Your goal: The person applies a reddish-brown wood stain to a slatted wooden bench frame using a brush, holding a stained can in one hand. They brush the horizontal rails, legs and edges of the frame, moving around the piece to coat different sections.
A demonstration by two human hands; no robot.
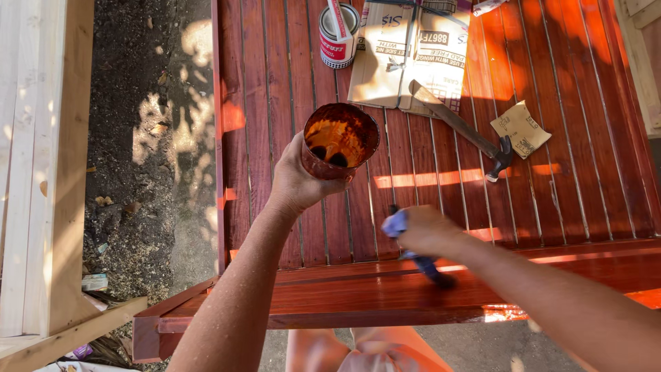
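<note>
Nearest the camera, the person's knees (372, 355) showed at the bottom edge, just below the near rail (344, 293) of a slatted wooden piece stained deep red and glossy with wet finish. The right hand (427, 231) was closed around a blue-wrapped brush (420, 258), whose dark tip touched the rail right of centre; the fingers were curled tight on the handle. Left of it and a little farther, the left hand (296, 182) gripped a stain-streaked can (339, 141) from the near side, fingers wrapped round its wall, the open mouth tilted toward the camera and showing orange-brown liquid inside. The can hung above the slats (275, 124), not resting on them.

Farther on, a hammer (458, 127) lay diagonally on the slats, its head toward the near right, and just right of that head sat a folded sheet of sandpaper (521, 129). Beyond the hammer lay a flattened cardboard box (406, 52), the hammer's handle end overlapping its near edge. Left of the box stood a small tin (339, 34) with a stick across its top.

To the far left lay dark ground (138, 138) dappled with sunlight, bordered by pale bare timber (41, 172).
</note>
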